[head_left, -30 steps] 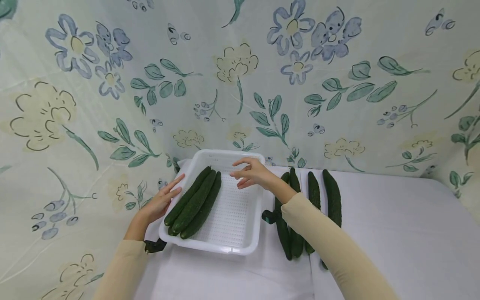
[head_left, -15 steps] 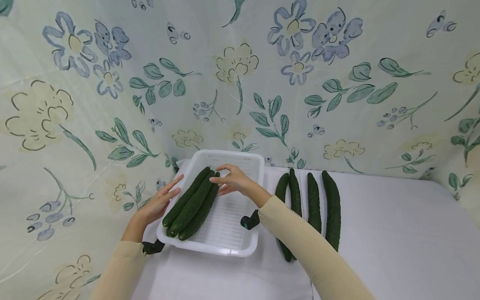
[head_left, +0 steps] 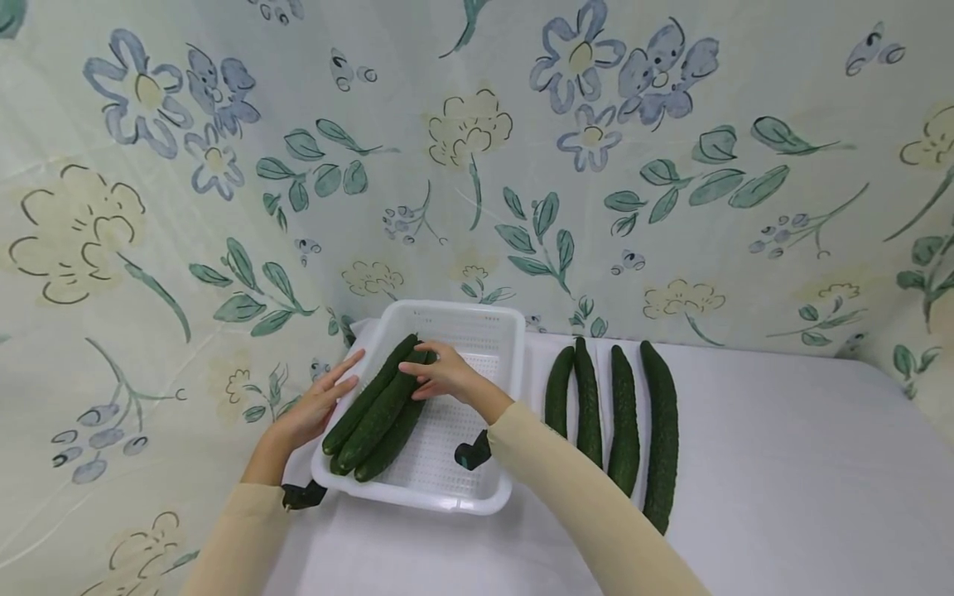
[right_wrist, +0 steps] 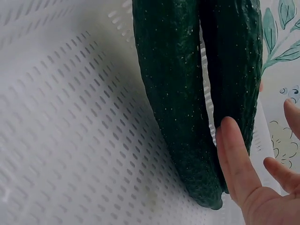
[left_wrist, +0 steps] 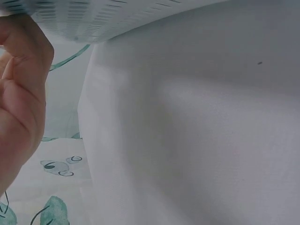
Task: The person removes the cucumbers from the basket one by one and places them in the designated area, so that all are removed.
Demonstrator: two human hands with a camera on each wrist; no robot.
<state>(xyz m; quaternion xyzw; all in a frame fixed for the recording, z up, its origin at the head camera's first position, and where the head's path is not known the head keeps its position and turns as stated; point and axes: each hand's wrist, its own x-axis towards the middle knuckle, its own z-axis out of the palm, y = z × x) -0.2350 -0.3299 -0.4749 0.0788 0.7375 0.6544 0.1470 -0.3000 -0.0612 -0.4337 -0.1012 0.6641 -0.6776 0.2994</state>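
Several long dark green cucumbers (head_left: 378, 422) lie side by side along the left of a white perforated plastic basket (head_left: 477, 439). Over their far ends reaches my right hand (head_left: 447, 372), thumb and fingers apart. In the right wrist view, two extended fingers (right_wrist: 236, 159) overlap one cucumber (right_wrist: 232, 61), and another cucumber (right_wrist: 178, 93) lies beside it. My left hand (head_left: 316, 406) rests against the basket's left side with fingers extended. The left wrist view has that hand beside the basket's slotted wall (left_wrist: 112, 18).
Several more cucumbers (head_left: 624, 414) lie in a loose row on the white-covered table (head_left: 782, 463), right of the basket; my right forearm (head_left: 581, 488) crosses their near ends. A flower-patterned cloth (head_left: 462, 182) hangs behind. Dark wrist cameras (head_left: 473, 451) sit at both wrists.
My right hand has moved left and slightly down, from over the basket's bare right part to the far ends of the cucumbers inside. My left hand has stayed at the basket's side.
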